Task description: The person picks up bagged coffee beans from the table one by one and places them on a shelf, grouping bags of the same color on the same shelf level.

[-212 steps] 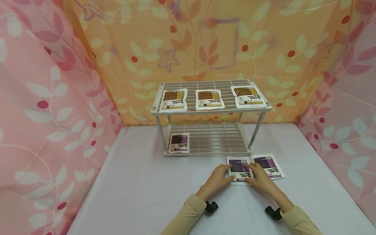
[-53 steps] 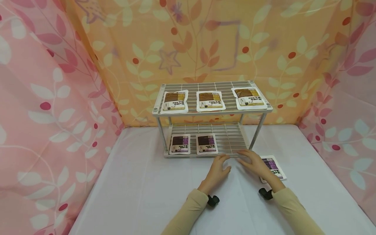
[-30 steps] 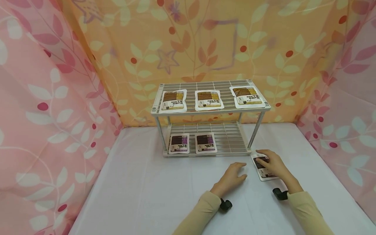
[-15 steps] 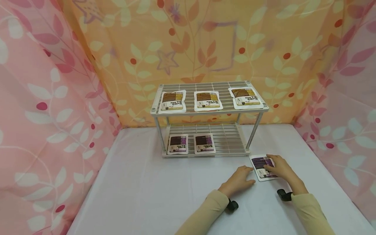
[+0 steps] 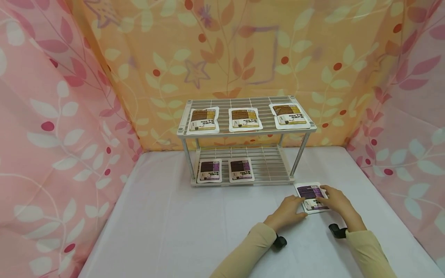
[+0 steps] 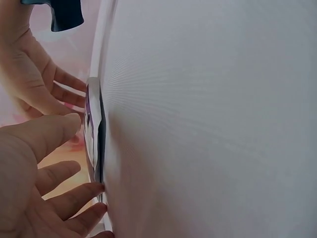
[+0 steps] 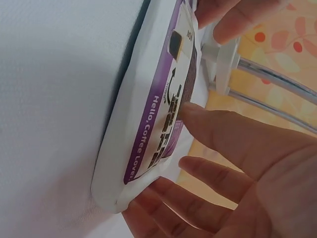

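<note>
A purple-and-white coffee sachet [image 5: 308,192] lies face up on the white table, just off the rack's front right corner. My right hand [image 5: 341,203] pinches its right side, thumb on the printed face and fingers along the edge. In the right wrist view, the sachet [image 7: 148,114] shows the words "Hello, Coffee Lover". At its left side is my left hand [image 5: 286,212], fingers loosely spread, with the thumb over the sachet's near left part. The left wrist view shows the left hand's fingertips [image 6: 96,210] low by the sachet's edge.
A two-tier white wire rack [image 5: 243,133] stands behind. Its upper shelf bears three brown-and-yellow sachets, including a middle sachet [image 5: 245,119]. Two purple sachets lie below: a left sachet [image 5: 209,170] and a second sachet [image 5: 241,170]. Floral cloth walls [image 5: 222,46] surround the table.
A second purple sachet went onto the lower shelf since the earliest frame. My right hand then moved right onto the remaining table sachet; my left hand followed rightward to its left edge.
</note>
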{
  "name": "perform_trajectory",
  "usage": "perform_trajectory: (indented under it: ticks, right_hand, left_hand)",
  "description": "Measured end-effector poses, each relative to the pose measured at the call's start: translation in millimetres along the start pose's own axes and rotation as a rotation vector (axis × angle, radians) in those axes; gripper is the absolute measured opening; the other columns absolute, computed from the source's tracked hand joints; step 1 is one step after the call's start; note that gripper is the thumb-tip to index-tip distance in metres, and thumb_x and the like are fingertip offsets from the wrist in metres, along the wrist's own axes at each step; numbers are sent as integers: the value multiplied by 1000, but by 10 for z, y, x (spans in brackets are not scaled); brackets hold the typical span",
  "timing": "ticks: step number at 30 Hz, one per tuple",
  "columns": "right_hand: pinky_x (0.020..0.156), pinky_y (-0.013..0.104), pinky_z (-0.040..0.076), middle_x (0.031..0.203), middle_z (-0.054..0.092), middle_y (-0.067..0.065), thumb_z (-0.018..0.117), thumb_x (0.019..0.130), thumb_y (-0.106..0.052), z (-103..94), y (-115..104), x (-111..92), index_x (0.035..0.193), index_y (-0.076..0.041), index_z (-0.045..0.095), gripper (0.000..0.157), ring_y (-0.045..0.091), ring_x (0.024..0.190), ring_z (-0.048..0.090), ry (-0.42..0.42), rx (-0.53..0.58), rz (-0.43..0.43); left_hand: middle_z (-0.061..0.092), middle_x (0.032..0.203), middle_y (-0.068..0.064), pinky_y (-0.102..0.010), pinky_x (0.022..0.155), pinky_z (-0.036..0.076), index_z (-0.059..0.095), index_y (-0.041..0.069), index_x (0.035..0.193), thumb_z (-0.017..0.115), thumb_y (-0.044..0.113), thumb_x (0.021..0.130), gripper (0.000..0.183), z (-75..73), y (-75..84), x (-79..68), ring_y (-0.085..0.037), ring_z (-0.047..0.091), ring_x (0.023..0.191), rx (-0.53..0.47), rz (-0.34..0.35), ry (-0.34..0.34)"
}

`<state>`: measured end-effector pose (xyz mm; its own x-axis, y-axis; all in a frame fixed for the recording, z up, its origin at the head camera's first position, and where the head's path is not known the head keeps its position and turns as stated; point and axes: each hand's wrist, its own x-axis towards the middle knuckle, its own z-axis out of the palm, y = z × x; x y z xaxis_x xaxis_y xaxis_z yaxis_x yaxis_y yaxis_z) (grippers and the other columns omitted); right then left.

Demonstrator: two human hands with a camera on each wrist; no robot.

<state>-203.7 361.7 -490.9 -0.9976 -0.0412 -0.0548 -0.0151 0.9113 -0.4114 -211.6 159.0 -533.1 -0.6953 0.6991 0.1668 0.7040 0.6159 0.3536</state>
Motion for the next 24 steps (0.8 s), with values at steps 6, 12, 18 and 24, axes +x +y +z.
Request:
perform_trajectory:
  ticks: [6, 12, 18, 24]
  right_hand:
    - [75, 59, 46, 105, 53, 42, 70, 77, -16, -4, -12, -21, 120, 17, 45, 60, 53, 95, 53, -14, 34, -12]
    - [74, 57, 47, 105, 53, 41, 74, 74, -19, 32, -16, -62, 119, 16, 48, 63, 50, 92, 55, -24, 48, -57]
    - [73, 56, 48, 107, 52, 41, 76, 72, -21, 36, -99, -122, 120, 16, 48, 67, 48, 90, 56, -31, 56, -75]
    - [73, 55, 48, 106, 52, 40, 77, 71, -21, 25, -211, -172, 121, 16, 48, 68, 43, 85, 57, -24, 49, -100]
  left_hand:
    - [55, 130, 4, -18, 102, 35, 48, 15, 135, 57, 37, 90, 50, 8, 5, 8, -10, 49, 120, -65, -26, -2]
    - [56, 127, 3, -14, 98, 38, 50, 16, 133, 57, 34, 91, 46, -9, -8, -33, -6, 50, 117, -183, -67, 23]
    - [57, 125, 0, -15, 97, 39, 53, 14, 131, 59, 31, 90, 45, -65, -5, -129, -7, 51, 116, -251, -86, 61]
    - [56, 125, -2, -17, 97, 40, 55, 13, 129, 61, 29, 89, 44, -99, -21, -229, -10, 52, 114, -289, -87, 101]
